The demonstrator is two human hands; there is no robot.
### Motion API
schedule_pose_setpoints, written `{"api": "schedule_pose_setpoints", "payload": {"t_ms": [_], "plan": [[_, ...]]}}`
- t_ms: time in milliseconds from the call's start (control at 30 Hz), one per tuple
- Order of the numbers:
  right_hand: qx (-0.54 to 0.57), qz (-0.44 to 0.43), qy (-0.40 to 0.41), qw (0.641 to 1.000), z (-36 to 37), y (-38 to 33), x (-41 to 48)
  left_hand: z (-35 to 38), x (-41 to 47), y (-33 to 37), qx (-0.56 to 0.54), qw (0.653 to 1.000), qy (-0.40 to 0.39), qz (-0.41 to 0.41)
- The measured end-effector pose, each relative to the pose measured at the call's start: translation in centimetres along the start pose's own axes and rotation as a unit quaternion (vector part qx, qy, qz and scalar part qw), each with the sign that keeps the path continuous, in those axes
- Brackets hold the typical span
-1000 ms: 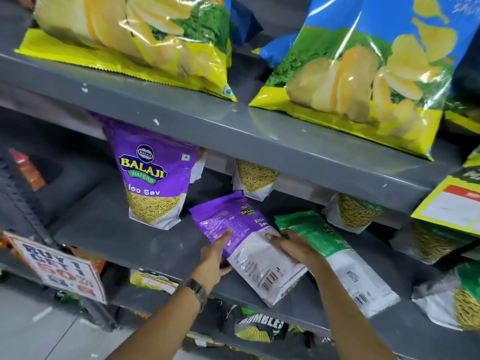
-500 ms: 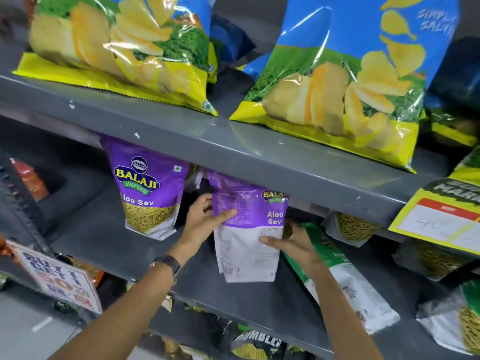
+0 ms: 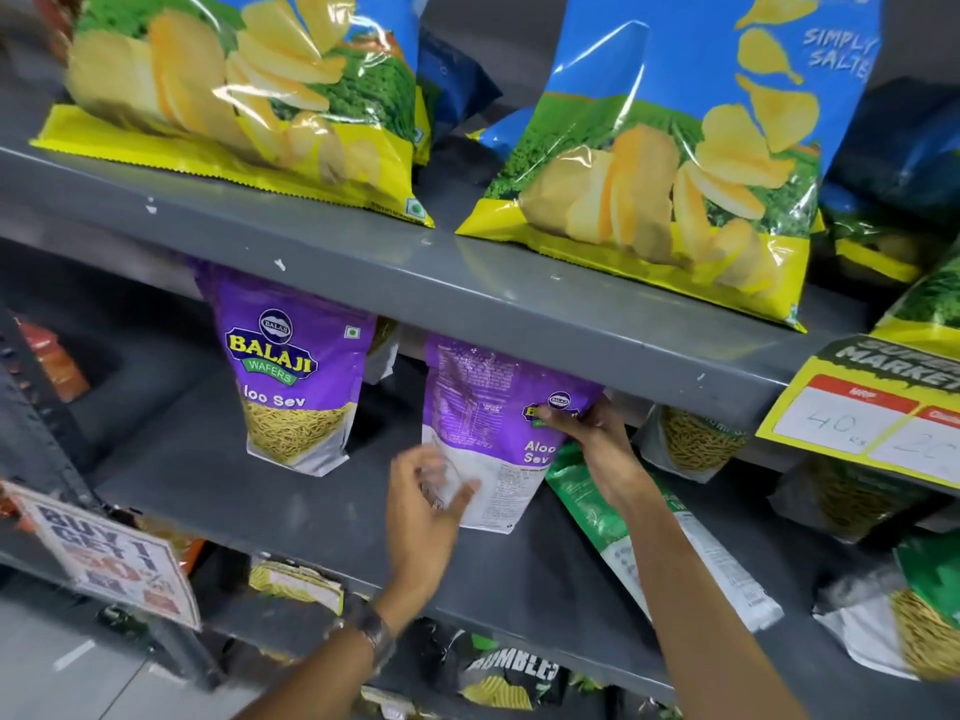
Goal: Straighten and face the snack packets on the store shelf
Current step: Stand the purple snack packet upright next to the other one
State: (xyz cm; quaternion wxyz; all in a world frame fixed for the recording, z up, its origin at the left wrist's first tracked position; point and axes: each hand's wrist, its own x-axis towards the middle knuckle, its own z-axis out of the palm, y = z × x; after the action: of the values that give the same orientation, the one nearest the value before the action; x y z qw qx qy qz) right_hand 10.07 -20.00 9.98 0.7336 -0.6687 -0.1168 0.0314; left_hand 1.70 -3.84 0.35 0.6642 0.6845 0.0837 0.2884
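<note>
While the right hand (image 3: 587, 439) pinched the purple Aloo Sev packet (image 3: 493, 428) at its right edge, thumb over the Balaji logo, the left hand (image 3: 426, 506) was blurred at the packet's lower left corner; whether its fingers gripped or only touched the corner could not be told. Held upright between both hands, the packet showed its back panel of small print, with its base apparently on the grey shelf (image 3: 249, 491). Judging by this, the step in hand was standing this packet up, and the next move would call for turning its printed front outward. Left of the fingers stood a faced packet (image 3: 296, 376) reading "Balaji Wafers, Aloo Sev". Just right of the right wrist a green packet (image 3: 613, 517) lay flat, awaiting straightening. Above the fingers, a chip bag (image 3: 675, 148) read "Simply Salted"; farther right, a price tag (image 3: 862, 423) showed "40".
</note>
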Motion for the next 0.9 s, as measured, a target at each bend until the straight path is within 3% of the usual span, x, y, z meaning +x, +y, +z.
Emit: {"api": "schedule_pose_setpoints", "payload": {"t_ms": [100,233,433,533,600,667,733,900], "plan": [[-0.017,0.0,0.045,0.999,1.0,-0.1,-0.6,1.8,-3.1,-0.5,0.015,0.996,-0.085,-0.029],[-0.036,-0.026,0.096,0.994,2.1,0.2,-2.9,3.0,-3.8,-0.6,0.059,0.991,-0.118,-0.03],[-0.058,-0.011,0.011,0.998,4.0,0.2,-7.0,2.5,-1.0,-0.5,0.108,0.984,-0.13,-0.049],[-0.089,0.019,-0.042,0.995,4.1,0.0,-6.9,1.5,1.9,-1.2,0.046,0.982,-0.168,-0.075],[-0.124,-0.002,0.03,0.992,3.7,-0.4,-5.9,0.3,4.1,-1.7,0.018,0.972,-0.223,-0.066],[-0.149,-0.016,0.148,0.977,2.8,-0.2,-4.5,-1.0,6.2,-1.9,0.069,0.961,-0.263,-0.044],[-0.139,-0.001,0.191,0.972,2.1,0.4,-3.3,-1.9,7.8,-1.8,0.097,0.955,-0.279,-0.031],[-0.158,0.058,0.091,0.981,2.0,2.4,-1.7,-3.9,9.5,-2.1,0.023,0.948,-0.308,-0.078]]}}
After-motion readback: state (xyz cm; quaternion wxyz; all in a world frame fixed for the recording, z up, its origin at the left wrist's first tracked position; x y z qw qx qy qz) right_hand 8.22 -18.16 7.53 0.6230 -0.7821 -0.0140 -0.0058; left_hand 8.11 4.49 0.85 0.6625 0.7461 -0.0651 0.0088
